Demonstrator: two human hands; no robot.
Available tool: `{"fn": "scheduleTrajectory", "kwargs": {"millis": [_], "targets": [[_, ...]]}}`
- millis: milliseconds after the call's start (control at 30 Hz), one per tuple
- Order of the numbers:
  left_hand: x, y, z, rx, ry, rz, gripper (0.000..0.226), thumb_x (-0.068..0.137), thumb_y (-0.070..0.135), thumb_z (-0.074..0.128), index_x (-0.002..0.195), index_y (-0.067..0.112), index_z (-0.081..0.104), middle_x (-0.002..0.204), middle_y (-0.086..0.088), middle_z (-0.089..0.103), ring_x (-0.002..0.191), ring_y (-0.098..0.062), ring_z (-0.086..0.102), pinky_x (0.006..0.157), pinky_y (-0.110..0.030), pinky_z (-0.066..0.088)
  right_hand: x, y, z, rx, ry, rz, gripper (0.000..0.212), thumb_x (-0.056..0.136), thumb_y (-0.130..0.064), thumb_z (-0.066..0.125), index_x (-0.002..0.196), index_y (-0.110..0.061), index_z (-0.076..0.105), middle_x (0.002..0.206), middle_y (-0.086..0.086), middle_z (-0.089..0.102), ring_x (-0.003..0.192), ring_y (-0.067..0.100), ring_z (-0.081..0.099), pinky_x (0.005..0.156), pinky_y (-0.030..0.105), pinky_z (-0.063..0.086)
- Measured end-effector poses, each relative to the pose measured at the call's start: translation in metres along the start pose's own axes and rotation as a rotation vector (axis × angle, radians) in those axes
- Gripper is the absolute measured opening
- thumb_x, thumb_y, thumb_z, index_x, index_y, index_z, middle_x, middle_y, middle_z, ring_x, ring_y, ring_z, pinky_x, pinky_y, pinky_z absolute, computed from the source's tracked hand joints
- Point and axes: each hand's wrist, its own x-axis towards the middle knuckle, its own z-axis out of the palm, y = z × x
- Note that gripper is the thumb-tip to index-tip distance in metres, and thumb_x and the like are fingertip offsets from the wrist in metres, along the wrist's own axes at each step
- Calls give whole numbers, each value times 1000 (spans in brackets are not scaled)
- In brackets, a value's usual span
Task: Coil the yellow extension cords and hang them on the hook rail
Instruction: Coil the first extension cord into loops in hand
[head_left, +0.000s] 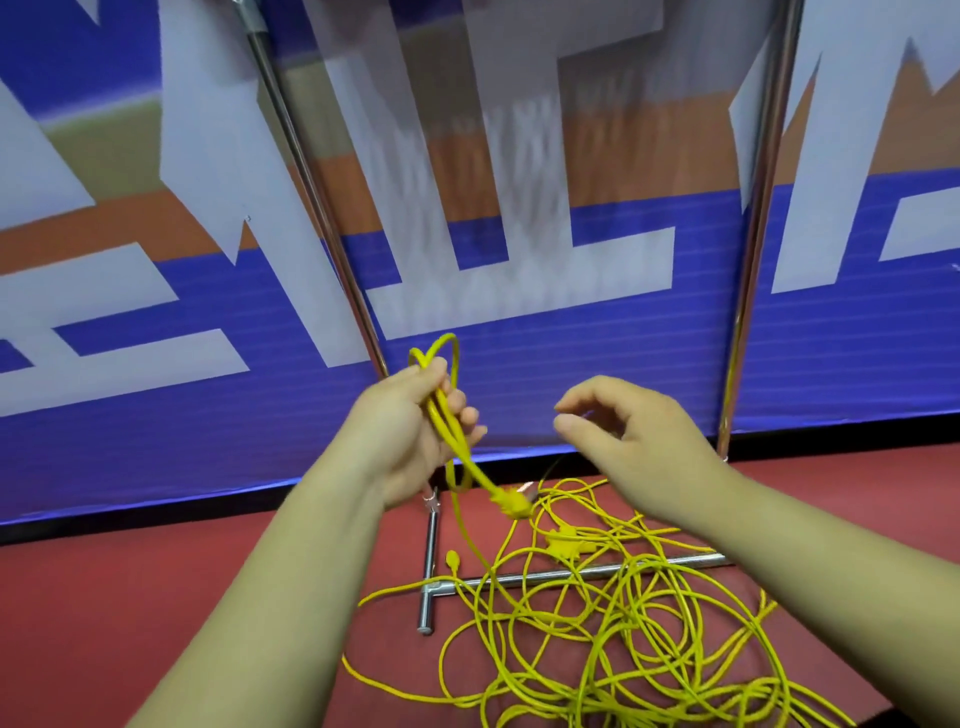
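My left hand (415, 426) grips a small loop of yellow extension cord (441, 374), whose bend sticks up above the fingers. From the fist the cord drops to a yellow plug (511, 501) hanging just over the floor. My right hand (623, 431) hovers to the right with its fingers curled and apart, holding nothing. Below both hands a tangled heap of yellow cords (623, 639) sprawls on the red floor (156, 597), with another plug (563, 543) in it. No hooks are in view.
A chrome rack frames the scene: a left upright (311, 208), a right upright (763, 208) and a base bar (571, 571) lying under the cords. Behind it stands a blue, white and orange banner (519, 338).
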Motion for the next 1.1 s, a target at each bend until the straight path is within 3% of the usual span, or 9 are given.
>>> {"fn": "scheduleTrajectory", "kwargs": {"millis": [100,200,300,400,500,600,767,867,1100], "targets": [[-8,11,-15,118,-139,68,28,105,27,44,79,16,49,60,2,33,43,-8,29,46,-23,36,11,27,6,-4,-79,200,13,88,-25,70,94,-27,58,74,-8,64,53,3,52,62,26,44],[-16,19,-28,204,-237,109,25,102,29,47,82,15,54,58,3,28,44,-6,19,38,-14,17,21,45,27,98,-190,318,26,88,-21,71,106,-20,52,74,2,63,48,5,44,52,22,40],[-25,25,-41,246,-357,103,24,97,32,52,83,14,58,55,4,28,43,-4,19,39,-15,14,28,57,60,210,-277,333,38,87,-19,74,106,-26,42,118,3,61,97,10,63,78,36,56],[-31,27,-54,218,-432,62,23,93,33,57,81,13,59,52,6,28,42,-3,18,40,-15,10,36,63,95,215,-323,314,50,85,-22,77,110,-26,34,140,0,46,131,16,48,101,41,49],[-31,28,-69,137,-519,71,28,85,38,73,82,14,59,53,7,32,41,0,23,38,-12,16,41,62,119,296,-368,355,39,89,-19,72,105,-19,37,113,1,64,97,21,63,75,32,49],[-28,27,-83,3,-466,130,23,92,34,62,82,15,54,54,9,34,41,0,20,36,-11,18,42,68,135,326,-452,385,29,92,-21,67,91,-19,39,92,10,74,66,27,44,52,31,34],[-15,22,-107,-276,-276,192,22,99,32,45,82,19,52,54,10,33,37,0,29,34,-12,24,29,86,127,227,-565,373,31,88,-15,71,83,-17,40,53,-8,58,57,18,44,55,33,33],[-7,18,-115,-333,-175,224,18,97,32,48,84,20,53,55,10,33,39,-1,31,37,-13,29,19,90,115,119,-564,368,26,89,-9,69,80,-16,46,56,-8,54,52,13,44,54,31,36],[1,1,-93,-301,-90,218,20,96,33,52,82,19,56,60,5,36,48,-8,36,49,-20,41,34,43,73,332,-137,380,10,87,-8,73,82,-12,65,65,6,64,59,18,62,66,38,50]]}}
